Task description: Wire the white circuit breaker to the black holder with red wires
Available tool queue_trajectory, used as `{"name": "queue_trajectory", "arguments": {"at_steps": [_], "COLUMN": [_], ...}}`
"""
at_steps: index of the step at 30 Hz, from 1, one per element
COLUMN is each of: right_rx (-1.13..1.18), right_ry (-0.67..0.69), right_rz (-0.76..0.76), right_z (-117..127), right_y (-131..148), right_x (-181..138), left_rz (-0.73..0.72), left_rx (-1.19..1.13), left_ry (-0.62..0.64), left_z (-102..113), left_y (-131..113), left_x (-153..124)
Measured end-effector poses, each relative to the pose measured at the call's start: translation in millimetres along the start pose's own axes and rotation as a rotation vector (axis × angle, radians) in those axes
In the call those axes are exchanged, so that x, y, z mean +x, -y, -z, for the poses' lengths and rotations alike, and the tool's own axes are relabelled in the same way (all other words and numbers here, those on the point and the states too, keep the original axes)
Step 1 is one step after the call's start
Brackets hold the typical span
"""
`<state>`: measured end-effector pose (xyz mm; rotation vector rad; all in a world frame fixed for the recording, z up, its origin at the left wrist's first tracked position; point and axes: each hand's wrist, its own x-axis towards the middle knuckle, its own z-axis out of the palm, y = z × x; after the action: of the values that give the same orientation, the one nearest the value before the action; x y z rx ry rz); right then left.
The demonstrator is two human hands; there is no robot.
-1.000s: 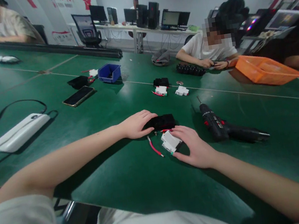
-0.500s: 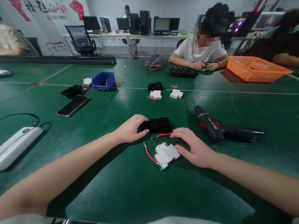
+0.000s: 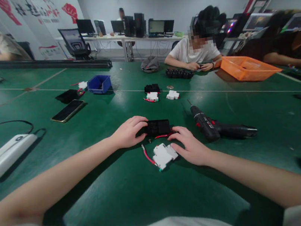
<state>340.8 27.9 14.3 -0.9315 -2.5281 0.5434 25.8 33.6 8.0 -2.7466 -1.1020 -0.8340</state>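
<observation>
The black box [image 3: 158, 127] lies on the green surface [image 3: 118, 201], forward of the white block [image 3: 163, 156]. The left hand [image 3: 130, 131] contacts the box at its left end, thumb and fingers parted around that end; whether they pinch it cannot be determined. The right hand [image 3: 189, 145] is spread, thumb at the right edge of the block, fingertips at the right end of a red wire [image 3: 163, 136]. A second wire [image 3: 148, 155] lies left of the block. The drill [image 3: 211, 125] rests on its side, right of the box.
</observation>
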Motion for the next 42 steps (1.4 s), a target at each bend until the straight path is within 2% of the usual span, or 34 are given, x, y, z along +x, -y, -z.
{"name": "queue_trajectory", "arguments": {"at_steps": [13, 19, 24, 33, 38, 42], "right_rx": [-0.016, -0.26, -0.372, -0.296, -0.268, -0.182], "right_ry": [0.032, 0.043, 0.061, 0.028, -0.029, -0.039], "right_rz": [-0.019, 0.057, 0.153, 0.067, 0.028, 0.076], "right_z": [1.6, 7.0, 19.5, 30.8, 24.5, 18.7], "right_y": [1.9, 9.0, 0.3, -9.5, -9.3, -9.5], "right_x": [-0.3, 0.2, -3.9, -37.1, -31.7, -22.7], "left_rz": [-0.003, 0.014, 0.009, 0.018, 0.049, 0.1], "left_rx": [-0.012, -0.028, -0.002, -0.011, -0.06, -0.109], "left_ry": [0.014, 0.049, 0.035, 0.037, 0.059, 0.062], "left_z": [0.4, 0.2, -0.5, -0.4, -4.7, -17.2], "left_y": [1.5, 1.7, 2.1, 1.6, 2.4, 3.2], "left_x": [1.0, 2.1, 1.8, 1.0, 10.2, 21.0]}}
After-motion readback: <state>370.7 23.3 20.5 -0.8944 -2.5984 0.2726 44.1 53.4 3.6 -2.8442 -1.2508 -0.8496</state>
